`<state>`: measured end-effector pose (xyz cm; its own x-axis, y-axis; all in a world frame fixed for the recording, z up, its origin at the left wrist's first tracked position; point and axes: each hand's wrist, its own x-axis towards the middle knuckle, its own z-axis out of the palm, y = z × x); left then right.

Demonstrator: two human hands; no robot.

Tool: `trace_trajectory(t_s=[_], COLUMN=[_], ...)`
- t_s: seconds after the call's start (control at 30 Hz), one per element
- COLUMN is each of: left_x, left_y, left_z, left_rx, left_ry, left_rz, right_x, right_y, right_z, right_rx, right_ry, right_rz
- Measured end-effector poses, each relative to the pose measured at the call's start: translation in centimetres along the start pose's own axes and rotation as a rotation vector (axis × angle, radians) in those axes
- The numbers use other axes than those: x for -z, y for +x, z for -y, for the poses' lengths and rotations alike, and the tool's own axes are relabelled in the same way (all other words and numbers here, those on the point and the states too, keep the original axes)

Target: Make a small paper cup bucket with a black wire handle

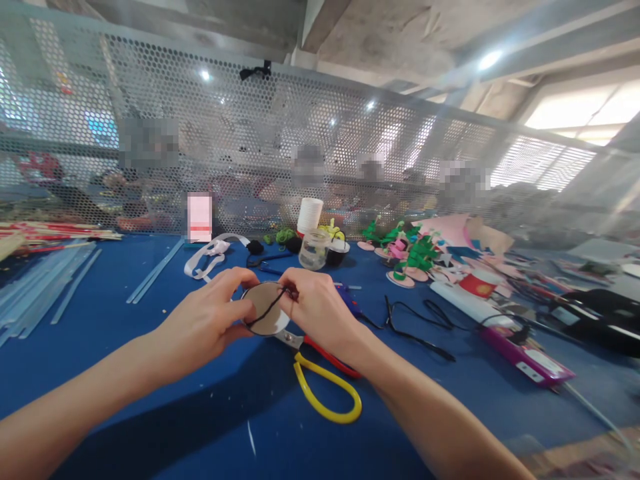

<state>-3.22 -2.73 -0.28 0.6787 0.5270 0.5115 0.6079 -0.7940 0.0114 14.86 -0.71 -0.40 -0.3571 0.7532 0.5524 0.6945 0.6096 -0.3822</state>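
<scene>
My left hand [207,320] is curled around the left edge of a round tan disc [265,308], thumb and forefinger pinching its rim, the other fingers folded underneath. My right hand [320,313] meets it from the other side, fingers bunched tight at the disc's right edge, where they pinch a thin black cord [267,310] that runs slantwise across the disc's face. Both hands are closed on their grip, and the disc is held between them, just above the blue table [150,400], roughly at the middle of my view.

Directly under my right hand lie scissors [325,380] with one yellow loop handle and one red one, blades hidden beneath the disc. More black cord [415,330] snakes over the table to the right. Beyond my hands stand a clear glass jar [314,249] and a white spool [309,215], with green and pink craft pieces [410,257] to their right. Clear sticks [45,293] lie at the far left.
</scene>
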Motion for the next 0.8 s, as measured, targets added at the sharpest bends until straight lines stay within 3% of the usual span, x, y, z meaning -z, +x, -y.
trace_trajectory(t_s=[0.57,0.8], left_x=[0.49,0.14], left_y=[-0.05,-0.15], left_z=[-0.23,-0.12], left_rx=[0.023,0.0], left_ry=[-0.05,-0.066], left_rz=[0.006,-0.06], right_x=[0.47,0.89], right_y=[-0.44,-0.8], right_z=[0.4,0.82], right_rx=[0.041,0.067], right_ry=[-0.068,-0.124], right_rz=[-0.067,-0.121])
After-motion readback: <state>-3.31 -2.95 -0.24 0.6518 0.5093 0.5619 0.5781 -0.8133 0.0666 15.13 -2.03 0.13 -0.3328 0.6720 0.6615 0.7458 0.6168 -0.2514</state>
